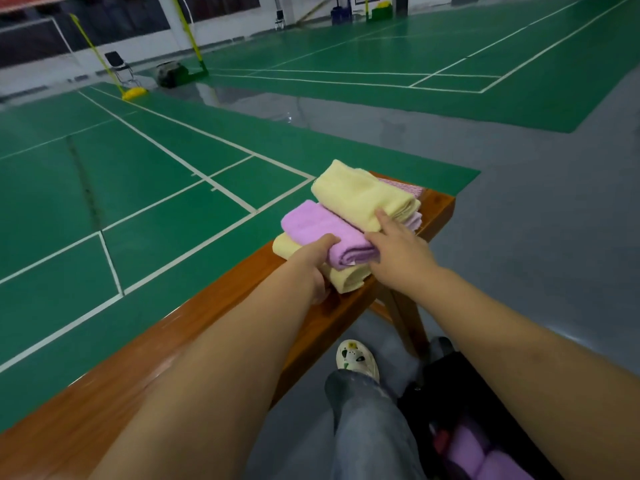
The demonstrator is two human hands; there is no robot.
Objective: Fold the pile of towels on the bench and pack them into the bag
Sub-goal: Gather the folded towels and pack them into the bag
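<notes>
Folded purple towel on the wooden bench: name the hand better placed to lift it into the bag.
Left hand: its fingers already curl over the folded purple towel; the right hand only touches alongside.

On the wooden worktop (207,317) lie folded towels. The left hand (317,261) holds the purple towel (322,233) atop a yellow towel (341,277); the right hand (398,251) touches another yellow towel (360,195). A black bag (460,403) on the floor holds purple towels.

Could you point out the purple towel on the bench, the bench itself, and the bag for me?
purple towel (318,230): head view, on its top face.
bench (214,317): head view, on the bare wooden seat nearer than the towels.
bag (446,386): head view, on its dark side, lower right on the floor.
</notes>
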